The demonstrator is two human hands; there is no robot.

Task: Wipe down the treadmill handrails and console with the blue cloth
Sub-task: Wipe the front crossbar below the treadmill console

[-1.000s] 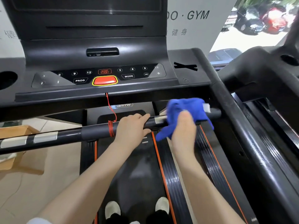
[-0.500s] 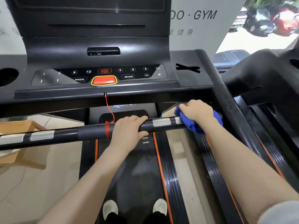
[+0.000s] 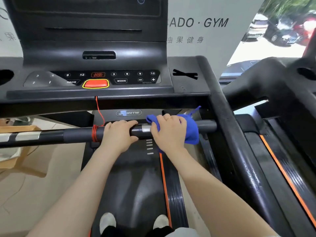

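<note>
Gripping the treadmill's front crossbar [image 3: 77,134], the left hand [image 3: 118,135] curls bare around it, just right of a coiled red safety cord [image 3: 95,134]. Beside it, nearly touching, the right hand [image 3: 168,132] clasps the blue cloth [image 3: 192,130] wrapped over the same bar. Above both hands sits the console [image 3: 95,79] with its red stop button [image 3: 95,83]. Far left of the left hand stands a cardboard box [image 3: 18,147]; its contents cannot be made out.

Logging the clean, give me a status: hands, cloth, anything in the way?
Left hand gripping crossbar. Right hand pressing blue cloth around bar's right end. Red safety cord wrapped beside left hand.
</note>
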